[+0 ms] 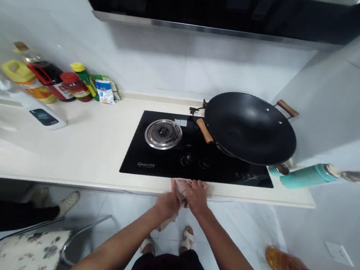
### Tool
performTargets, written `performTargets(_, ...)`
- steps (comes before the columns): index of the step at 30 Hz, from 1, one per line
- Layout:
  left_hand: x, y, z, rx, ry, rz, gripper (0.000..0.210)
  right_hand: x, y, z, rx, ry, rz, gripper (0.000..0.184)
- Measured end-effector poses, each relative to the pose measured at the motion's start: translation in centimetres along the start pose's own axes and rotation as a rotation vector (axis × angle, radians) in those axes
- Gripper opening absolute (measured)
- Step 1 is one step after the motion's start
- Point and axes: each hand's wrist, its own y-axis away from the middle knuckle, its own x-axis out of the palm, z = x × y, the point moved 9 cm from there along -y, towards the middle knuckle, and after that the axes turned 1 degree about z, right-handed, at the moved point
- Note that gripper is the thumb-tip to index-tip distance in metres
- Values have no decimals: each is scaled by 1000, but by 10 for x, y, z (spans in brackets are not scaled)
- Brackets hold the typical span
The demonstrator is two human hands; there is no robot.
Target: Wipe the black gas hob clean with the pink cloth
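A pale pinkish cloth (181, 190) is bunched between my two hands at the front edge of the counter, with a loose end hanging below it. My left hand (168, 204) is closed on the cloth. On its other side, my right hand (197, 196) also grips it, fingers bent over the counter edge just in front of the stove. The black glass gas stove (163, 163) lies directly beyond my hands. A large black wok (248, 130) with wooden handles sits over its right burner. The left burner (163, 134) is uncovered.
A white spray bottle (44, 113), sauce bottles (51, 79) and seasoning packets (105, 91) stand on the counter's left. A teal flask (307, 176) is at the right end. An oil bottle (293, 268) and a chair (26, 251) are below; another person's legs (8, 215) show left.
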Motion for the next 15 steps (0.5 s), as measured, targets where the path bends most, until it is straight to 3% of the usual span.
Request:
performTargets(7, 19, -13, -119, 179, 77, 71, 92, -19, 39, -117, 230, 25, 39, 43)
performTargets(12, 2, -8, -183, 355, 203, 126, 84, -23, 76, -200, 433, -90, 59, 54)
performTargets(15, -14, 7, -203, 424, 292, 110, 83, -18, 114, -245, 522, -352, -90, 55)
